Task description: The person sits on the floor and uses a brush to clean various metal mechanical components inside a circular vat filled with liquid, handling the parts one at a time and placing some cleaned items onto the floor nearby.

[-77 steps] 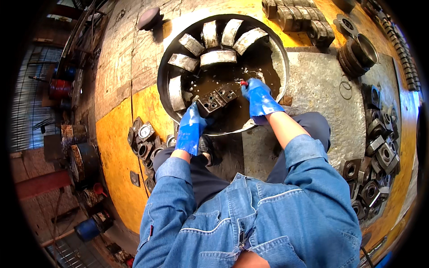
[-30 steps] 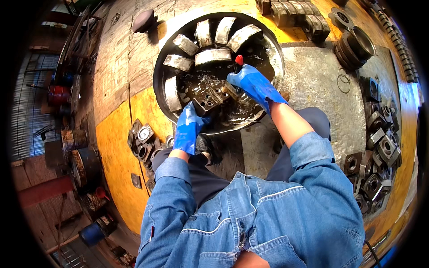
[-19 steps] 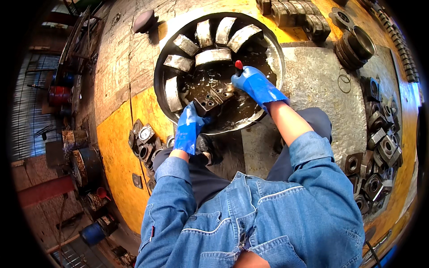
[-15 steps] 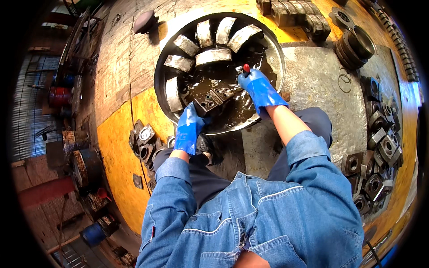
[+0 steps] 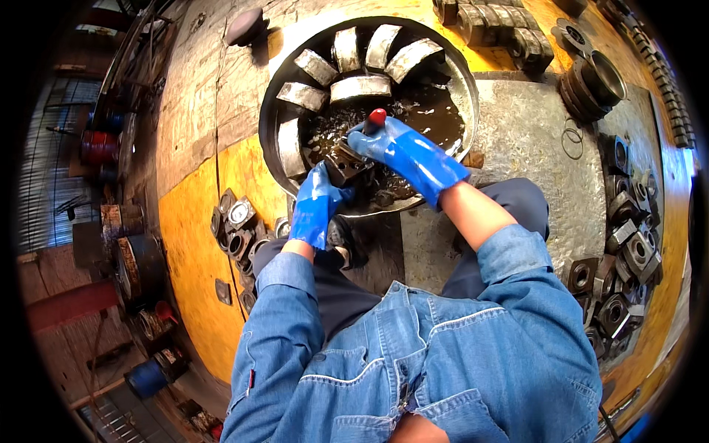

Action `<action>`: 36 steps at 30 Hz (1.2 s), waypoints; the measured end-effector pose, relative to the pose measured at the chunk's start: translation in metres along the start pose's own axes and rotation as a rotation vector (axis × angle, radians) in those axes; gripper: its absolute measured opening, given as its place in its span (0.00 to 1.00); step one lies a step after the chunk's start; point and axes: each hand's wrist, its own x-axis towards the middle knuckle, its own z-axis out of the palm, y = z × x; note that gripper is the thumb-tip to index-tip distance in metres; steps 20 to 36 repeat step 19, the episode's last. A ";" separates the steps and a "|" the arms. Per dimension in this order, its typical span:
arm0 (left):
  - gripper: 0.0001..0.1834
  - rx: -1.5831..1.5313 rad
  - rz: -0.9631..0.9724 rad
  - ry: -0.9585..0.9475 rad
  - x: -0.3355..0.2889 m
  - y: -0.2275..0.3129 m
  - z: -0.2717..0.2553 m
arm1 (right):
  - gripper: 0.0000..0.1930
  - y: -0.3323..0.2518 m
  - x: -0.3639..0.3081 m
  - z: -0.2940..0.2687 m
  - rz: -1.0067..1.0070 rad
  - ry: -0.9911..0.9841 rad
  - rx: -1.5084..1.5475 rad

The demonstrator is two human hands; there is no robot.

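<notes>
Both my hands wear blue rubber gloves over a round metal basin of dark liquid. My left hand is closed on the near edge of a dark metal block with holes in it, tilted at the liquid's surface. In my right hand is a tool with a red handle. Its working end is hidden behind the glove and seems to touch the block. Several curved metal segments line the basin's far and left sides.
Small metal housings lie in a heap left of my knee. A larger pile of flanged parts spreads along the right. Stacked curved blocks and dark rings stand beyond the basin at the right.
My right hand has moved left with the red-handled tool, from the liquid over to the block. The block has tilted in my left hand.
</notes>
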 end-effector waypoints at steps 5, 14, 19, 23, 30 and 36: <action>0.39 0.011 0.023 -0.022 0.000 0.000 -0.004 | 0.21 -0.016 -0.007 -0.016 0.122 0.129 -0.223; 0.37 0.087 -0.051 -0.007 -0.005 0.018 -0.008 | 0.19 -0.019 -0.004 -0.013 0.070 0.167 -0.487; 0.41 0.105 -0.019 -0.002 0.001 -0.001 -0.004 | 0.19 -0.015 -0.009 -0.016 -0.112 0.019 -0.203; 0.41 0.105 -0.019 -0.002 0.001 -0.001 -0.004 | 0.19 -0.015 -0.009 -0.016 -0.112 0.019 -0.203; 0.41 0.105 -0.019 -0.002 0.001 -0.001 -0.004 | 0.19 -0.015 -0.009 -0.016 -0.112 0.019 -0.203; 0.41 0.105 -0.019 -0.002 0.001 -0.001 -0.004 | 0.19 -0.015 -0.009 -0.016 -0.112 0.019 -0.203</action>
